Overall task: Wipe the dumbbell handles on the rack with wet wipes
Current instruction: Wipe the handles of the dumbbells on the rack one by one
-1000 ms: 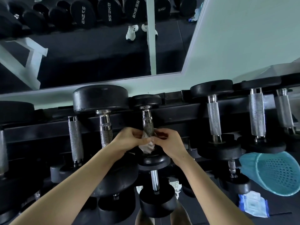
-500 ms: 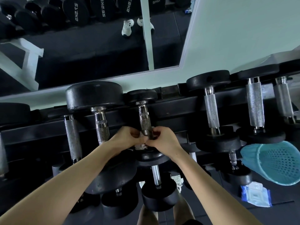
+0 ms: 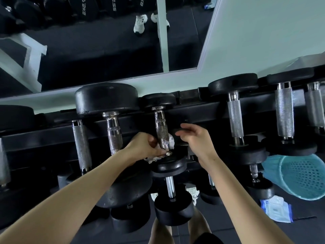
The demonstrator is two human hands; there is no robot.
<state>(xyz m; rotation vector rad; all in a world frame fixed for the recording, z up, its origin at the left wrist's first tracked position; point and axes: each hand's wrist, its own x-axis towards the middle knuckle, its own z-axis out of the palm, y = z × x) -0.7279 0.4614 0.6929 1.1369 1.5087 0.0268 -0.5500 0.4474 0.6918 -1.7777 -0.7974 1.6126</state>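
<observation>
Fingers, left hand [image 3: 143, 147]: curled round a white wipe [image 3: 152, 159], which is pressed against the near end of a knurled handle [image 3: 161, 131].
Fingers, right hand [image 3: 197, 140]: relaxed and loosely spread, with nothing held. The hand is just right of the handle and is kept clear of it.
Wipe: bunched under the left hand. A fold is seen at the right side of the handle, just above the near weight.
Handle: part of the small middle dumbbell [image 3: 159, 101], which is laid near-to-far on the top tier of the black rack [image 3: 193, 110].
Other handles: set in a row on the same tier, to the left and right.
Basket [image 3: 302, 176]: teal and perforated, seen on the floor at the right.
Pack [image 3: 276, 210]: blue and white, laid on the floor just near of the basket.
Mirror [image 3: 96, 50]: mounted on the far wall, at the left.
</observation>
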